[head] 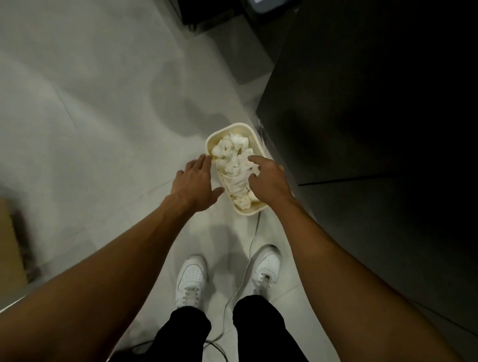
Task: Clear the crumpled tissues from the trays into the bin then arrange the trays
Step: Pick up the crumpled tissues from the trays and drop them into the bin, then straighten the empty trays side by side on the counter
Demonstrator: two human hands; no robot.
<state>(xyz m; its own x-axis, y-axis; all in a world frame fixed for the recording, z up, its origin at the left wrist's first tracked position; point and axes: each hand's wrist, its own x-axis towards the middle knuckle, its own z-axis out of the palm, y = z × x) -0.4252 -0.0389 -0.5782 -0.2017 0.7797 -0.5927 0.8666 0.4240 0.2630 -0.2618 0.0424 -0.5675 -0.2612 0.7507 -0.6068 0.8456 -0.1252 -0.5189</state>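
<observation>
Your left hand [197, 184] lay spread against the tray [210, 144]; your right hand [268, 180] rested on the crumpled tissues [232, 158], grip unclear.

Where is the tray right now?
Head view, near centre: the tray is between the left hand and right hand, left of the dark cabinet.

Tray: cream rounded rectangle [248, 211], dead centre, mouth up, long axis running 11 to 5 o'clock.
Crumpled tissues: and there's the white heap [234, 163], packing the tray rim to rim!
Bin: grey [270, 8], up at 12 o'clock, cut by the top edge, white paper inside, well apart from the tray.
</observation>
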